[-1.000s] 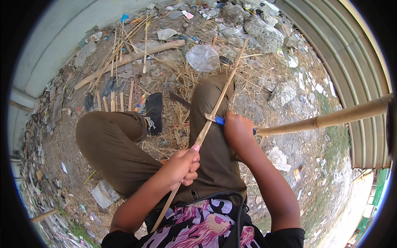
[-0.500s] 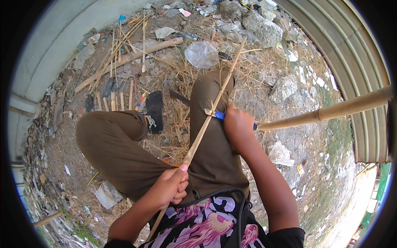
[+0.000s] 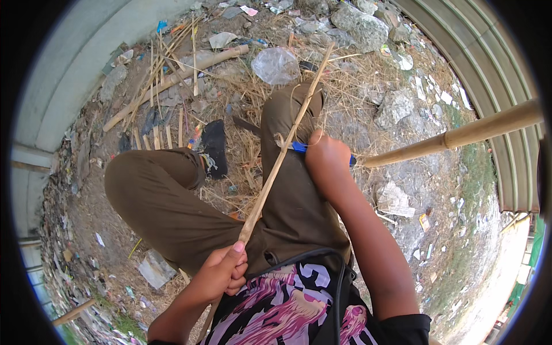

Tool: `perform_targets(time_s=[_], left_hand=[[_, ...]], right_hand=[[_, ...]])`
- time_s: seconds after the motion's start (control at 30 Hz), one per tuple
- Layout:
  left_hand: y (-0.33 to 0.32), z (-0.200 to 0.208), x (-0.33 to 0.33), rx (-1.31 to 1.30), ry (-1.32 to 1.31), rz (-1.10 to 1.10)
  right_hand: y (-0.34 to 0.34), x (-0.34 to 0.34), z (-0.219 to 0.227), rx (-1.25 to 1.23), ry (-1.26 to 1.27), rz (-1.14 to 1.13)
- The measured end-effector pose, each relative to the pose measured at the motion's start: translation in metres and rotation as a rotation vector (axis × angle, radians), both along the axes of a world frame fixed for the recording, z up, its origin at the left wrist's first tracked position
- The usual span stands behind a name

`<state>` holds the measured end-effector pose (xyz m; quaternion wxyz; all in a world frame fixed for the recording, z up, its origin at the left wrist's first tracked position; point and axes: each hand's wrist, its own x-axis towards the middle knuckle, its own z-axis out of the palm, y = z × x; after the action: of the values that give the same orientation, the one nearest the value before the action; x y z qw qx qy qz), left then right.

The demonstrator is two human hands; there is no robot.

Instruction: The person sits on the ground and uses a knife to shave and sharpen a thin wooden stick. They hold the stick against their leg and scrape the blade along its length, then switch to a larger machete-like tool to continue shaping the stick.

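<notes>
A long, thin bamboo strip (image 3: 276, 158) slants from my lap up past my right knee. My left hand (image 3: 223, 271) is wrapped round its lower part, thumb along the top. In my right fist (image 3: 329, 158) is a blue-handled knife (image 3: 299, 147), which meets the strip over my right thigh. Fingers hide most of the handle; its blue end shows past the fist. Thin curled shavings stand at the place where knife and strip meet, and another curl hangs beside my right hand.
A thick bamboo pole (image 3: 460, 137) comes in from the right, ending close to my right fist. Several thin strips (image 3: 158, 69) lie across another bamboo pole (image 3: 218, 56) at the far left. Rocks (image 3: 361, 27), dry straw and litter cover the ground. A corrugated wall (image 3: 483, 52) stands at right.
My left hand has drawn the strip down and left, toward my body. My right hand and knife sit slightly higher in view, and a new shaving curls near the fist.
</notes>
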<state>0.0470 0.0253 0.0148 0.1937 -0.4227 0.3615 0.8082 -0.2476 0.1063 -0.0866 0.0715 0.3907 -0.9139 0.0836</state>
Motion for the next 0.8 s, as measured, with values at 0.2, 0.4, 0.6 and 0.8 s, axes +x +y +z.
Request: perform_targets(time_s=[0.2, 0.4, 0.6, 0.8], left_hand=[[0.008, -0.003, -0.001, -0.095, 0.038, -0.021], [0.012, 0.005, 0.033, -0.115, -0.018, 0.01], [-0.002, 0.014, 0.015, -0.059, 0.173, 0.09], [-0.048, 0.038, -0.007, -0.209, 0.493, 0.036]], right_hand=[[0.005, -0.005, -0.007, -0.028, 0.008, 0.007], [-0.006, 0.009, -0.002, -0.089, -0.004, 0.049], [0.006, -0.009, 0.016, -0.045, 0.019, 0.101], [0.0, -0.043, 0.106, -0.219, -0.772, 0.328]])
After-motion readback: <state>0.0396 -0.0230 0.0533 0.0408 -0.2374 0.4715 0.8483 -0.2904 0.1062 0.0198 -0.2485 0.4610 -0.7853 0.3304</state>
